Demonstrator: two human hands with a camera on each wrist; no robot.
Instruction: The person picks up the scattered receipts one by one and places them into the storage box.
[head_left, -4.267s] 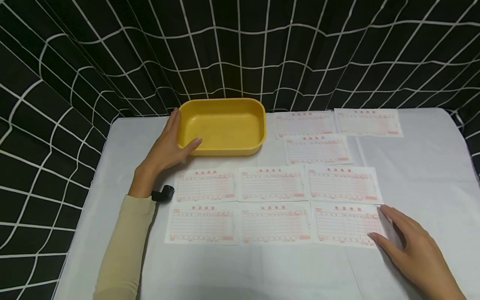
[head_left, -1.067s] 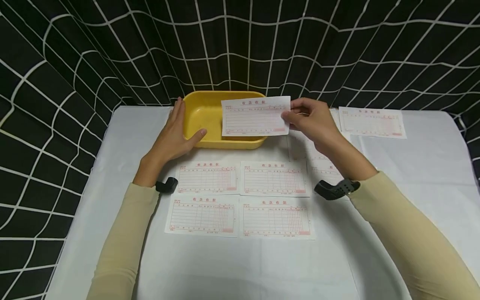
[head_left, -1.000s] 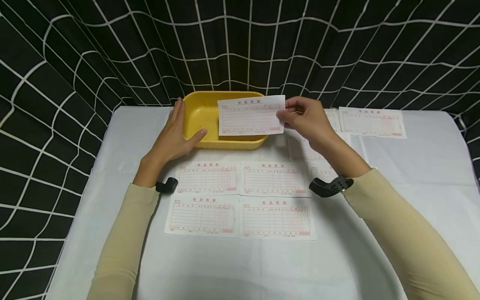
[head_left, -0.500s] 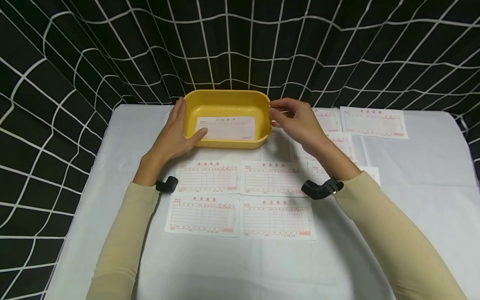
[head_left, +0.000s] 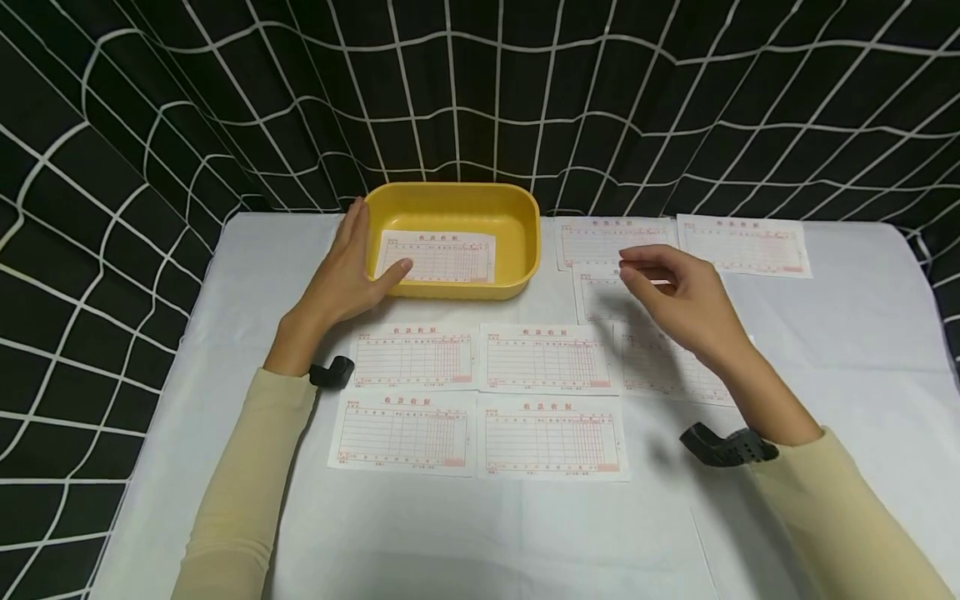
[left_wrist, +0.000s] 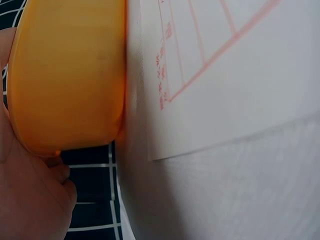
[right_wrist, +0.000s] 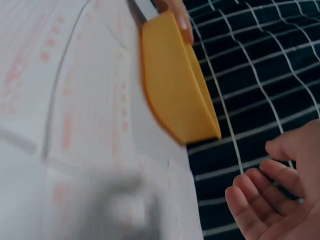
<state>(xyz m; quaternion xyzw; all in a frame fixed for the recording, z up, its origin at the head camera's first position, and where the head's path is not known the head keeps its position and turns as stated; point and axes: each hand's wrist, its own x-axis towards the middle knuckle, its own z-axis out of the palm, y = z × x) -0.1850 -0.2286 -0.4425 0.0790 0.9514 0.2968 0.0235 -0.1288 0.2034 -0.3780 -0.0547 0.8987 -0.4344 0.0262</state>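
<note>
My left hand [head_left: 341, 267] grips the left end of a yellow plastic basin [head_left: 517, 292], its thumb over the rim and its fingers along the outside. A printed receipt slip [head_left: 442, 257] lies flat in the basin, its lower left corner near the thumb. In the left wrist view the basin's wall [left_wrist: 70, 80] stands beside a slip on the cloth. My right hand [head_left: 678, 300] hovers over the slips to the right of the basin, fingers loosely bent and nothing held. The right wrist view shows the same hand [right_wrist: 280, 195] with thumb and fingertips apart.
Two rows of receipt slips lie in front of the basin, among them a bottom slip [head_left: 555, 437]. Several more, such as the far right slip [head_left: 742, 244], lie at the back right. A black curtain [head_left: 480, 92] with white grid lines hangs behind the white-covered table [head_left: 450, 533].
The bottom row's right slip has been picked up by my right hand, carried to the basin and let go inside. That hand has since drawn back right. My left hand stays on the basin.
</note>
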